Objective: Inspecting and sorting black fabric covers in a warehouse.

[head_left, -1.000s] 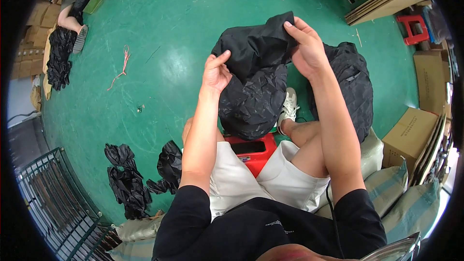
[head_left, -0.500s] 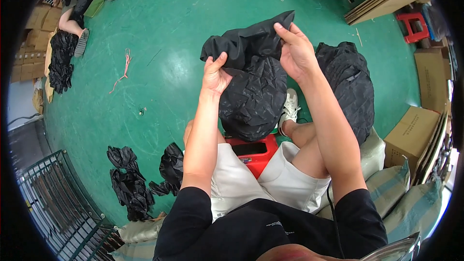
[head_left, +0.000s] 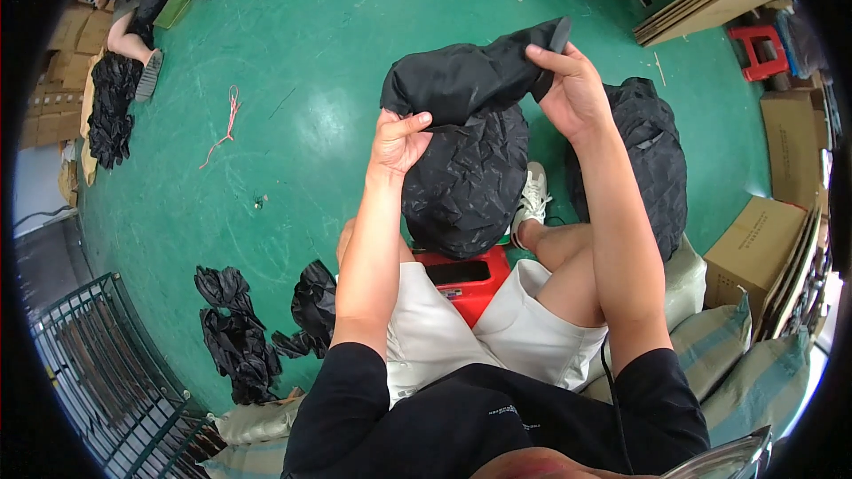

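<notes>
A piece of thin black fabric (head_left: 461,82) is stretched between my two hands at mid-height. Its near left edge is pinched by my left hand (head_left: 399,144), thumb on top. My right hand (head_left: 572,93) grips the narrower right end, where a short flap stands up past the thumb. Whether the piece is a sleeve or a bag I cannot tell. Below it, a rounded heap of crumpled black fabric (head_left: 466,186) rises in front of a red plastic stool (head_left: 484,286) between my knees. A second bulky black heap (head_left: 652,168) lies beyond my right forearm.
Loose black pieces (head_left: 235,337) lie on the green floor at the left, near a metal rack (head_left: 115,364). Woven sacks (head_left: 723,337) and a cardboard box (head_left: 754,248) stand at my right. Another person's leg (head_left: 129,40) shows at the far left.
Both hands have shifted to the right with the black fabric, the right hand further. The fabric is now pulled straighter and smoother between them.
</notes>
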`<state>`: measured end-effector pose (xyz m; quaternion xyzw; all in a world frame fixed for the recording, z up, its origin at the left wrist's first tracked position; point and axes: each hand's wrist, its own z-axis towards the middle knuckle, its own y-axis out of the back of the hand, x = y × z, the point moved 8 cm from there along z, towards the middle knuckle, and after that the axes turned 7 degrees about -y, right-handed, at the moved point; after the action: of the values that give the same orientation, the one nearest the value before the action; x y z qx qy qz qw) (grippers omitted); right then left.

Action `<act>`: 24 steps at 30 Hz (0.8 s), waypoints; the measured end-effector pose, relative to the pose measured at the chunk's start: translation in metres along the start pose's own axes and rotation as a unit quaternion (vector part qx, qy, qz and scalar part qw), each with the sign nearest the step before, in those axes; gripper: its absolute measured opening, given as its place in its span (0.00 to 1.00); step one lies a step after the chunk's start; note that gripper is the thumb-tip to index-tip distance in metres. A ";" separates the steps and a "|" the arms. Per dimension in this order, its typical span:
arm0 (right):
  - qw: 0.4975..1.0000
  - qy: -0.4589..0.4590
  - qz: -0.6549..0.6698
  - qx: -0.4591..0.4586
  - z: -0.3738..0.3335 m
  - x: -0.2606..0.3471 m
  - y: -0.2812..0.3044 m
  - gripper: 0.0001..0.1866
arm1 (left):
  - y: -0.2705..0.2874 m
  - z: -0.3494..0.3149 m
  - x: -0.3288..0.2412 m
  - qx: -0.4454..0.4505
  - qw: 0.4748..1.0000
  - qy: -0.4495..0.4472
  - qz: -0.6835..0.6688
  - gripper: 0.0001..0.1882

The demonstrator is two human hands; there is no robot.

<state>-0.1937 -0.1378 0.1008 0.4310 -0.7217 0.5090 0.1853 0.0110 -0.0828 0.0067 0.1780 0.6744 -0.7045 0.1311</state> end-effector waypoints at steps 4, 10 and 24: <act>0.987 0.098 -0.122 -0.033 0.001 0.010 -0.004 0.08 | 0.001 0.003 0.000 -0.019 1.000 -0.001 0.019 0.32; 0.976 0.112 -0.170 -0.072 0.043 0.023 -0.003 0.10 | 0.008 0.039 -0.012 -0.058 0.994 -0.006 0.095 0.26; 0.997 -0.016 0.018 -0.067 0.086 -0.040 0.041 0.16 | 0.053 0.079 -0.044 -0.204 0.936 0.023 0.286 0.17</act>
<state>-0.1903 -0.1927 0.0137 0.4131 -0.7645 0.4557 0.1928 0.0672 -0.1672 -0.0201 0.3490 0.7272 -0.4798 0.3453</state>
